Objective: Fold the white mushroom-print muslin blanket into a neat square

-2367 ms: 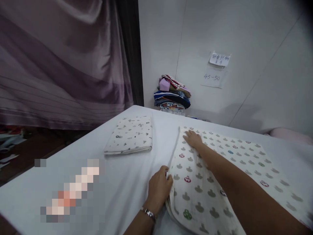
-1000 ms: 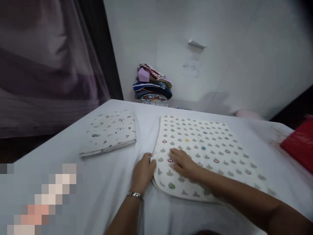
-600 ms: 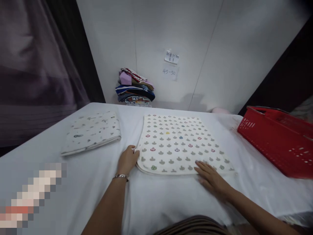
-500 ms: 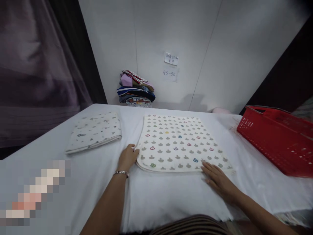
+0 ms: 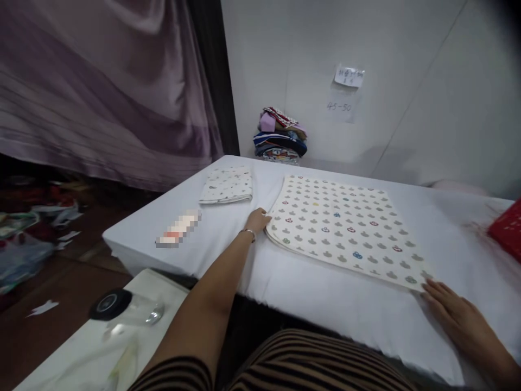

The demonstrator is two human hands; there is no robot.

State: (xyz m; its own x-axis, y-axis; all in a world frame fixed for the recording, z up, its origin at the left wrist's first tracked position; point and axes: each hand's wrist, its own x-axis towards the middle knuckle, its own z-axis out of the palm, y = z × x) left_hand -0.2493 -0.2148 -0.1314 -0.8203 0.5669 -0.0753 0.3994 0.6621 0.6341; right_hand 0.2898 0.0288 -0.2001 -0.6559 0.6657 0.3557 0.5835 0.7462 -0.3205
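Note:
A white cloth [image 5: 342,222] printed with grey, red, blue and green motifs lies spread in layers on the table. At its left edge, my left hand [image 5: 258,220] has its fingers closed on the rounded near corner. My right hand [image 5: 458,312] rests with outstretched fingers at the near right corner, fingertips touching the fabric. Beyond my left hand, a second white cloth [image 5: 228,185] with small dark prints sits folded flat.
A white cover drapes the table [image 5: 321,285]. A blurred-out pixelated item [image 5: 178,229] lies on its left side. Stacked textiles [image 5: 280,136] stand by the wall; a red basket [image 5: 508,231] is at the right. At lower left is a white surface [image 5: 77,353] holding a black-lidded jar [image 5: 110,304].
My view has swung left, bringing the floor and jar into sight. My right hand has slid along the near edge to the cloth's right corner; my left hand stays at the left edge.

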